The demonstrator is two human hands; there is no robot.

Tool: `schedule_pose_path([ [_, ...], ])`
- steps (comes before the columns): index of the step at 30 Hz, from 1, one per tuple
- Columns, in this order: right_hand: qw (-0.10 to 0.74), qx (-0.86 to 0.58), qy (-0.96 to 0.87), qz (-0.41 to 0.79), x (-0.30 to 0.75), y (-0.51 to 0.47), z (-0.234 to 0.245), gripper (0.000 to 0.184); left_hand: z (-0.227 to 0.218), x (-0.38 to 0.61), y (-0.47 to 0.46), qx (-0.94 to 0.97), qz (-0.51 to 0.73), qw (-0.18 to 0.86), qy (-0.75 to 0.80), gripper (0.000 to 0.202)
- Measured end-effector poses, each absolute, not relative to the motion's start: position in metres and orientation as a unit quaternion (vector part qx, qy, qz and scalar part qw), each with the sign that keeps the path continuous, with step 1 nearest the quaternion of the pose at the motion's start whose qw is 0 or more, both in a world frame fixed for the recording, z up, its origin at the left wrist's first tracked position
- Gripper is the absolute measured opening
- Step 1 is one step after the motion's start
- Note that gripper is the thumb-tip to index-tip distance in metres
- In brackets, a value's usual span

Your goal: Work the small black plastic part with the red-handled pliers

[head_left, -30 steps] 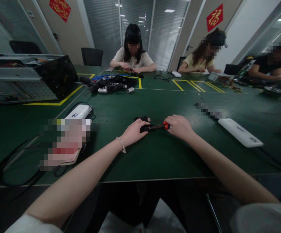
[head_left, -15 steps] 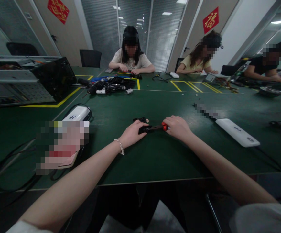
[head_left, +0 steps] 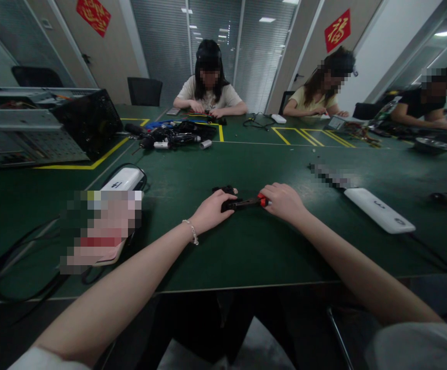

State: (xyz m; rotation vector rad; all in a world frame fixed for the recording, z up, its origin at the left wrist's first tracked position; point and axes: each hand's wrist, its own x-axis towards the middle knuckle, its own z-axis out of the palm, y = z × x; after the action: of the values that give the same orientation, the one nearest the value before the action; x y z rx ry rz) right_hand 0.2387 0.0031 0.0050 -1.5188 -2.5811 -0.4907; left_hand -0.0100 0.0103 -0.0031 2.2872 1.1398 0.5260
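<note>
My right hand (head_left: 286,201) is closed round the red handles of a pair of pliers (head_left: 251,202), whose dark jaws point left. The jaws reach a small black part (head_left: 229,205) that my left hand (head_left: 214,208) grips between thumb and fingers on the green table (head_left: 242,252). What the part is I cannot make out, nor whether the jaws are closed on it. Just beyond my left fingers lie more small black pieces (head_left: 225,190), partly hidden by the hand.
On the left are a white power bank (head_left: 125,180), a blurred-out phone-like item and looped black cables. Another white power bank (head_left: 379,209) lies to the right. An opened computer case (head_left: 26,133) and a heap of tools and cables (head_left: 169,136) stand farther back. Several people sit opposite.
My hands, the pliers and the black part hold almost the same position. The whole view has shifted very slightly.
</note>
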Motion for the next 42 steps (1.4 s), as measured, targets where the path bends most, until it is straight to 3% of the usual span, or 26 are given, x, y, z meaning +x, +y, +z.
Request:
schedule_pose_path([
  [42,0.062,-0.506,-0.844,-0.165,0.2398,0.0024,0.0043,0.016,-0.0053,-0.0101,0.0111,0.851,0.201,0.252,0.415,0.039],
])
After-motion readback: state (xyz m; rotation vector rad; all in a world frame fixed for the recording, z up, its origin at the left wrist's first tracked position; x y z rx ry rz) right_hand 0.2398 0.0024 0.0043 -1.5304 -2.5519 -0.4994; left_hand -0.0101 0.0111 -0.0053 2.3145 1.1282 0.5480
